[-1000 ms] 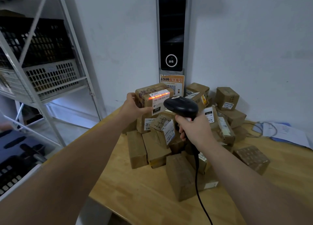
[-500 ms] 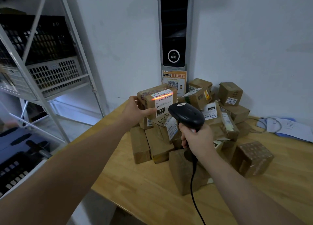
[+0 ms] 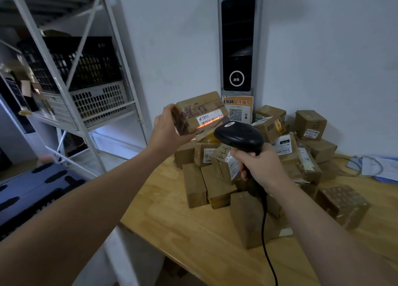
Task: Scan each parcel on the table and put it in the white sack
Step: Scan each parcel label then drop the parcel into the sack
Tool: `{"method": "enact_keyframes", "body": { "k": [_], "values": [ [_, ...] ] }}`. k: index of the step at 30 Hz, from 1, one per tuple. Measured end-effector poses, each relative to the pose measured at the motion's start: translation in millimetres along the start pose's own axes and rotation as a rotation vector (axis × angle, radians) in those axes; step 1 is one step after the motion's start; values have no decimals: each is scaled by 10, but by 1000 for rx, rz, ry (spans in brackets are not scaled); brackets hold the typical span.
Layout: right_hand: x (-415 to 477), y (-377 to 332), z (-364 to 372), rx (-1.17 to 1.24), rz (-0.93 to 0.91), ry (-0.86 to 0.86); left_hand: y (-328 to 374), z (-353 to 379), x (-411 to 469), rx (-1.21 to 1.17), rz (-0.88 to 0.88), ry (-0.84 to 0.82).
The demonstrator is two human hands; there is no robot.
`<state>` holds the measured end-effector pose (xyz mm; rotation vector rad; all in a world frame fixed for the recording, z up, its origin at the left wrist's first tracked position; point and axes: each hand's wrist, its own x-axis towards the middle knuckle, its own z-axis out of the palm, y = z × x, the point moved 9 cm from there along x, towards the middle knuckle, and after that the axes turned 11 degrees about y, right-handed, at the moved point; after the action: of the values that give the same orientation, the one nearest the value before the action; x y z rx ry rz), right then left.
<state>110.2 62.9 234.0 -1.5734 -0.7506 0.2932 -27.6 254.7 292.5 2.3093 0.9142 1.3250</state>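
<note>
Parcel (image 3: 199,113) held up above the parcel pile (image 3: 247,167) on the table (image 3: 193,238), gripped by left hand (image 3: 167,130), w/ right hand (image 3: 261,165) clutching scanner (image 3: 239,136), red beam across its label.

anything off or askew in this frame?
Nothing damaged. The parcels on the table lie in a loose, tumbled heap, tilted every way. The red scan line crosses the label of the held parcel at a slant. No white sack is in view.
</note>
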Motion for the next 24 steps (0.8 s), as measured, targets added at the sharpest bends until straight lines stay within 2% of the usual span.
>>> {"method": "enact_keyframes", "body": {
  "k": [5, 12, 16, 18, 22, 24],
  "values": [
    [-74, -75, -29, 13, -18, 45, 153, -164, -32, 117, 140, 31],
    [-124, 49, -47, 53, 54, 62, 115, -192, -82, 124, 125, 47],
    [-175, 70, -29, 96, 32, 54, 98, -199, -112, 117, 100, 42],
    [-211, 106, -15, 131, 23, 61, 35, -173, -133, 58, 30, 20],
    [-290, 239, 35, 156, 19, 86, -167, -32, -266, -143, -236, -62],
    [-322, 296, 78, 159, 30, 87, -286, 18, -337, -214, -332, -52]
  ]
}}
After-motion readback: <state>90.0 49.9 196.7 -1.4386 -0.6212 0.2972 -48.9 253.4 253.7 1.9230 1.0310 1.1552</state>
